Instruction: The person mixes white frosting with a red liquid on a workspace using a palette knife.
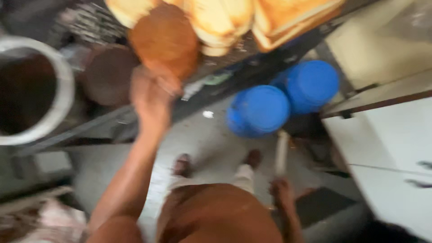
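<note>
My left hand (150, 96) is raised to the edge of a dark griddle (252, 54) and grips a browned slice of bread (165, 38). Several paler toasted bread slices (220, 20) lie across the griddle just beyond it, with a stacked pair (288, 20) to the right. My right hand (281, 191) hangs low by my hip, shut on a pale stick-like handle (281, 153) that points up and away. The whole view is blurred by motion.
A large metal pot (31, 90) stands at the left, with a round brown board (108, 74) beside it. Two blue drums (258, 110) sit on the floor under the griddle. A white counter (396, 144) runs along the right. My feet show on the grey floor (211, 135).
</note>
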